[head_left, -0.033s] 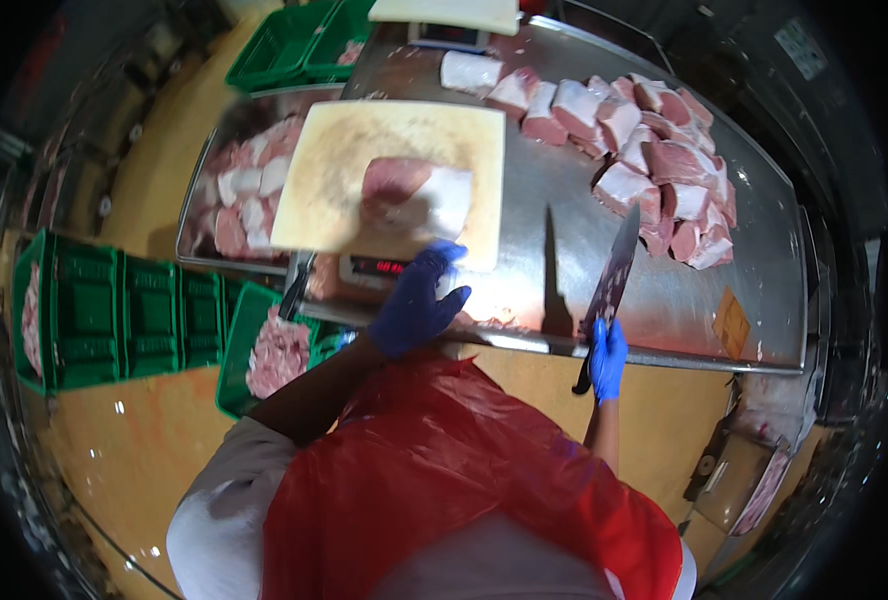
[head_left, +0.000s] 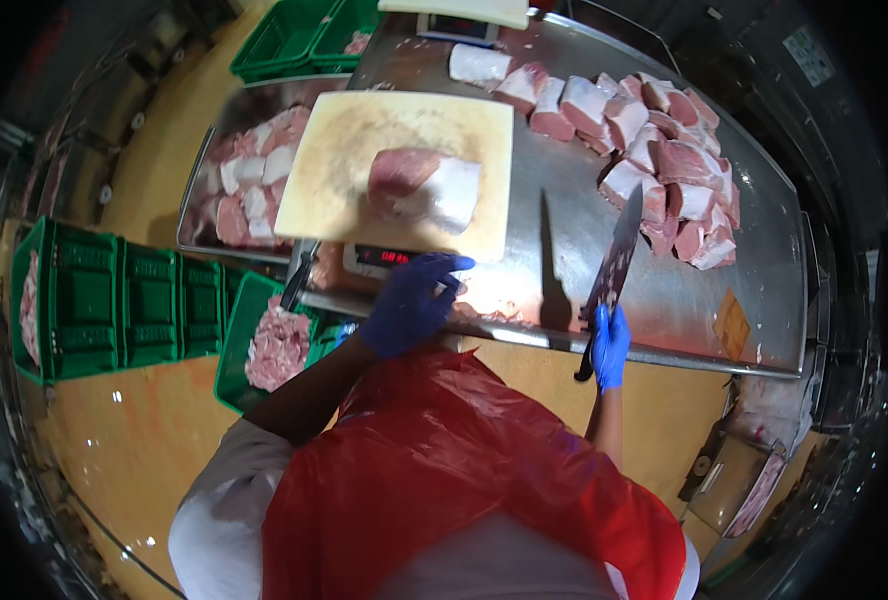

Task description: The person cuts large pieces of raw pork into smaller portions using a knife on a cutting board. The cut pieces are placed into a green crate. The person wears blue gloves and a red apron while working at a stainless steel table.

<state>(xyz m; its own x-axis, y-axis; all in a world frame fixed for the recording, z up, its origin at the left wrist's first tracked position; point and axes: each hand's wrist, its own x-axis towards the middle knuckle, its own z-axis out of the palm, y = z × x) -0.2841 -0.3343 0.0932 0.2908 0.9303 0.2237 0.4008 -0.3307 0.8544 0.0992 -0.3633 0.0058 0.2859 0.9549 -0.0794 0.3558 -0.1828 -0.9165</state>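
Observation:
My left hand (head_left: 411,303), in a blue glove, hovers by the near edge of the cutting board (head_left: 329,150). Its fingers are partly bent and apart, with nothing between them. A thick piece of pork (head_left: 404,175), pink on one side and pale fat on the other, lies on the board. Under the board's near edge, a scale (head_left: 369,257) shows a lit red display. My right hand (head_left: 611,345), also blue-gloved, grips a large knife (head_left: 617,250) by its dark handle. The blade points up and away over the steel table (head_left: 554,270), its surface flecked with bits.
Many cut pork pieces (head_left: 689,165) are heaped at the table's far right. A metal tray (head_left: 192,215) of meat sits left of the board. Green crates (head_left: 149,300) stand at left, and one bin (head_left: 232,370) holds trimmings. Another knife handle (head_left: 301,280) shows beside the scale.
My left hand has drawn back slightly from the pork toward me, its fingers more bent. The knife stays in my right hand, nearly in the same place.

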